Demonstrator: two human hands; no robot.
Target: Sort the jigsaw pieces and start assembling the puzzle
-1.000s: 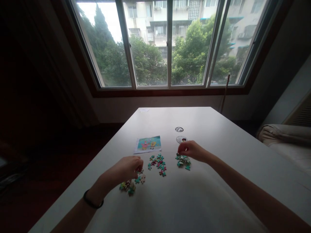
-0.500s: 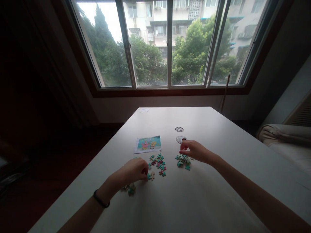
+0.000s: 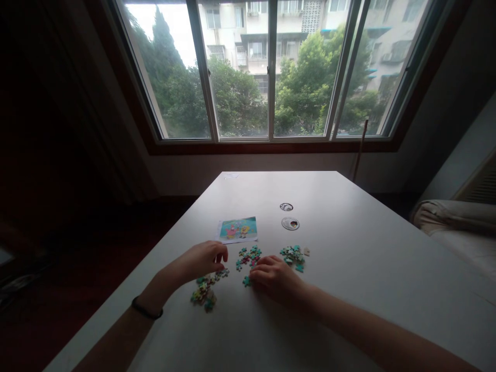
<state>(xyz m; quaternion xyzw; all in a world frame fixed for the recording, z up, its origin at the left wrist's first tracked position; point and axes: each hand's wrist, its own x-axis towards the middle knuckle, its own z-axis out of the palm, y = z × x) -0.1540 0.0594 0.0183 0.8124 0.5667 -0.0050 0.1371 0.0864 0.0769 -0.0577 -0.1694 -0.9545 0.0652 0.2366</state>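
Note:
Loose jigsaw pieces lie in three small heaps on the white table: a left heap, a middle heap and a right heap. My left hand hovers just over the far end of the left heap, fingers curled with thumb and fingertips close together. My right hand rests palm down on the near side of the middle heap, fingers bent. A teal piece lies at its fingertips. What either hand holds is hidden. A black band circles my left wrist.
A small colourful picture sheet lies beyond the heaps. Two small round objects sit further back. A scrap of paper is at the far edge. Windows span the wall behind; a cushioned seat stands right.
My right hand left the right heap and moved left and nearer, onto the middle heap. My left hand shifted right, then drew back a little, over the left heap.

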